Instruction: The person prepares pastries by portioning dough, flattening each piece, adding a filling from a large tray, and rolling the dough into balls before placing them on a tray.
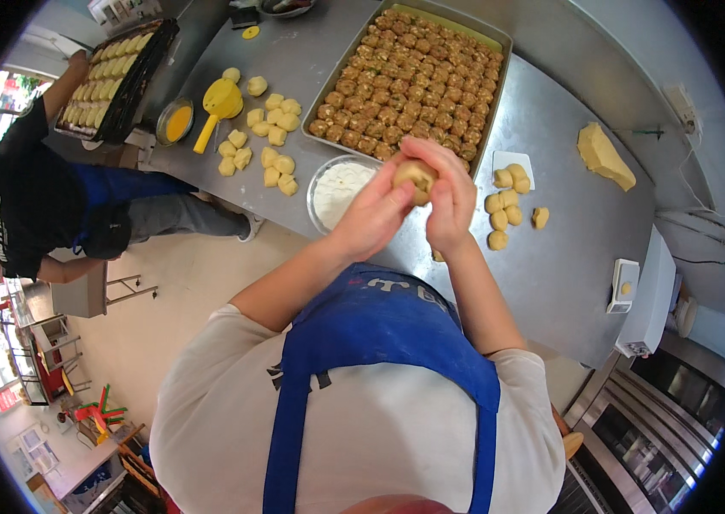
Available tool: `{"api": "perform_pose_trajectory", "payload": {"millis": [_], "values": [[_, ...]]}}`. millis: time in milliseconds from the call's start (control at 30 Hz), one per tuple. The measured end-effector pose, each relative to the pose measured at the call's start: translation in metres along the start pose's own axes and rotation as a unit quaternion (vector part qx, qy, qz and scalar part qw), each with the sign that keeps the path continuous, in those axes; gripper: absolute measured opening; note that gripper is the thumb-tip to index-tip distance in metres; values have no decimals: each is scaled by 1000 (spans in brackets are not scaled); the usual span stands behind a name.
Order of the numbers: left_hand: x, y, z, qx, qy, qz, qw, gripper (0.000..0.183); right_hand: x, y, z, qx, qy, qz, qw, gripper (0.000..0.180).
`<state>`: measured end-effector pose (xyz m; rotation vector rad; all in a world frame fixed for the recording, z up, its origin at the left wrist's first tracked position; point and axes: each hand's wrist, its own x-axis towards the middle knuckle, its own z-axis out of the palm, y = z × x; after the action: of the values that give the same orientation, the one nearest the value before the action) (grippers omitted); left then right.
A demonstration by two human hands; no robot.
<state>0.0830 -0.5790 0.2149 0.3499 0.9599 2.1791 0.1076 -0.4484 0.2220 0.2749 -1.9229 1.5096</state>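
My left hand [375, 209] and my right hand [455, 196] are cupped together around a rounded piece of dough [415, 178]. The dough shows a hollow or fold on the side facing me; whether filling is inside, I cannot tell. Just beyond my hands lies a large metal tray [455, 21] with rows of brown filling balls [417, 80]. By my left forearm stands a bowl of white flour [340, 186]. To the right of my right hand, several small dough pieces [505, 199] sit on the steel table, some touching a white flat scraper [514, 159].
More dough pieces [275, 119] lie left, near a yellow handled tool [221, 99] and a bowl of orange-yellow liquid [178, 124]. A dough block [605, 156] and a small scale [624, 270] are right. At far left, a co-worker [35, 186] reaches to a tray of pastries [108, 74].
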Motion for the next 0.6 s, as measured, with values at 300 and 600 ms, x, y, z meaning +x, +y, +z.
{"api": "perform_pose_trajectory", "payload": {"millis": [300,600], "values": [[13,19,-17,-230,41,-68,970,54,-4,-5,25,-224,-102,-45,968,37],[19,17,-53,-236,241,-152,929,44,-11,50,48,-114,-123,-54,984,35]]}}
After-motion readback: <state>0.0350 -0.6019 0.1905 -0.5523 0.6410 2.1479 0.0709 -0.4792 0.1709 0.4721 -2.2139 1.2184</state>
